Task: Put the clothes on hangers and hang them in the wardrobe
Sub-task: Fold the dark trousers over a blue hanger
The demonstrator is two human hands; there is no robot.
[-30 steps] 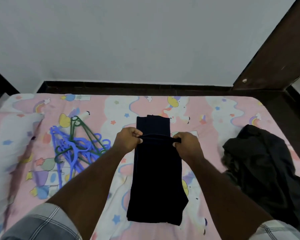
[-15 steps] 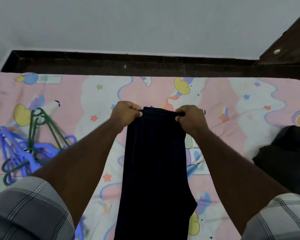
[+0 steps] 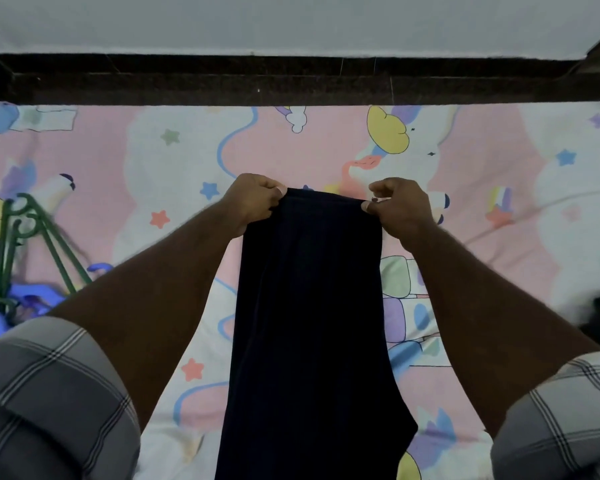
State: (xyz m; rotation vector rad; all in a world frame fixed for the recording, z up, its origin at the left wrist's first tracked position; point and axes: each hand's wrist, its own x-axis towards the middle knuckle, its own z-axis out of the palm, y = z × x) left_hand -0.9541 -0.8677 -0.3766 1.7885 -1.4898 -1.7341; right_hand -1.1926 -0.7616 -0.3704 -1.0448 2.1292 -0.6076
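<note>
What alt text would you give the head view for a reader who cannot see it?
Both hands, left hand and right hand, pinch the top edge of a dark navy garment that drapes toward the camera over a pink cartoon bedsheet. Green hangers lie at far left.

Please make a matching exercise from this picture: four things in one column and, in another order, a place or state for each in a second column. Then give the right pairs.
Things
1. dark garment
2. green hanger
3. left hand
4. right hand

Places or states
A. lies at the left edge of the bed
B. pinches the garment's top right corner
C. hangs down, held by its top edge
D. grips the garment's top left corner

Pairs: 1-C, 2-A, 3-D, 4-B
</note>
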